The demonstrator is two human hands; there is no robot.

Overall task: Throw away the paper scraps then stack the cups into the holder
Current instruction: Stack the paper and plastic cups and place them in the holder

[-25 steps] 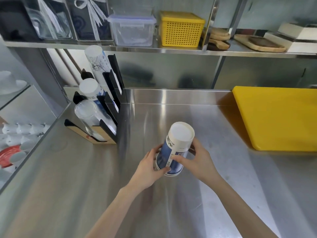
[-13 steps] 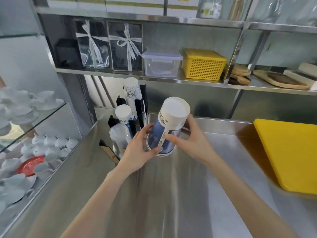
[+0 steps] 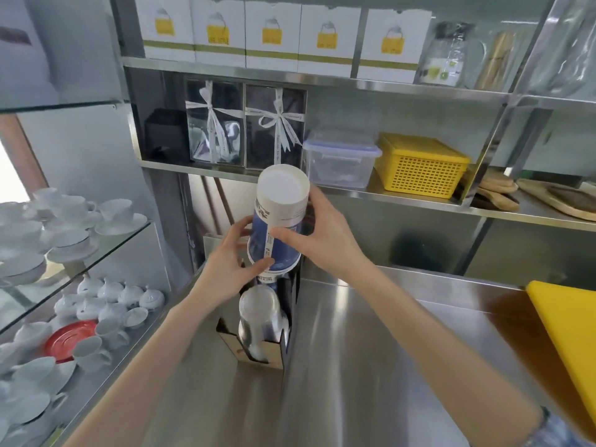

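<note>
A stack of blue-and-white paper cups (image 3: 280, 217), upside down with the white base up, is held in both hands above the cup holder (image 3: 258, 345). My left hand (image 3: 225, 269) grips the stack's lower rim from the left. My right hand (image 3: 319, 237) grips its right side, thumb across the front. The black-and-wood holder stands on the steel counter (image 3: 371, 350) at its left end. Its front slot holds a stack of clear plastic cups (image 3: 262, 317). The held stack hides the holder's rear slots. No paper scraps are visible.
A yellow cutting board (image 3: 567, 333) lies at the counter's right edge. A shelf behind carries a clear lidded box (image 3: 340, 159), a yellow basket (image 3: 419, 169) and wooden boards (image 3: 548, 195). Glass shelves with white teacups (image 3: 80, 304) stand to the left.
Both hands lifted the paper cup stack off the counter and carried it left and back, over the holder. My head tilted up, bringing the upper shelves into view.
</note>
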